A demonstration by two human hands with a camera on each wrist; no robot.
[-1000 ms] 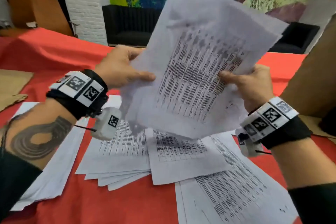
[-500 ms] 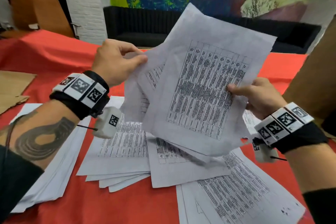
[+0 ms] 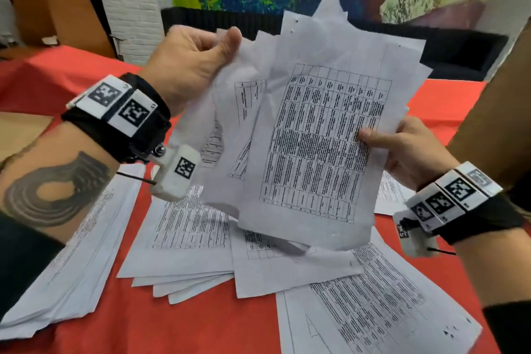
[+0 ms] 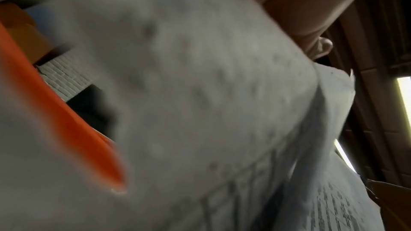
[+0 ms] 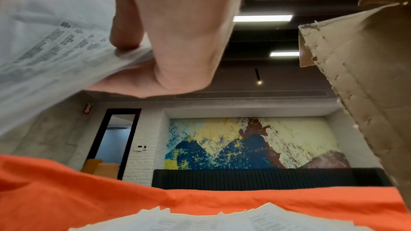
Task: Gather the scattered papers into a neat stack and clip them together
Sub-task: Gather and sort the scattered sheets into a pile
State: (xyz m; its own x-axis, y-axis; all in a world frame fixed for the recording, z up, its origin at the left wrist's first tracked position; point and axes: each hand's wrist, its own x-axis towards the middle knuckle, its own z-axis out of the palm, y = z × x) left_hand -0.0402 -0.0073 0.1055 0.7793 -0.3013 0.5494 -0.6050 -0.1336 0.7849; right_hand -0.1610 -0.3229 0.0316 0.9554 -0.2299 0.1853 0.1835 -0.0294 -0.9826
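Cardboard (image 5: 360, 76) stands beside right hand (image 3: 408, 149); papers (image 3: 184, 227) below.

The held sheets (image 3: 316, 138) now stand more upright and fanned apart, no longer blurred, while the left hand (image 3: 189, 63) pinches their upper left corner instead of the side edge.

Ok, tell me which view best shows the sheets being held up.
The head view: it shows the whole fanned bunch of held sheets, the left hand pinching their upper left edge and the right hand at the right edge. The left wrist view gives only a blurred close-up; the right wrist view shows one corner in that hand's grip.
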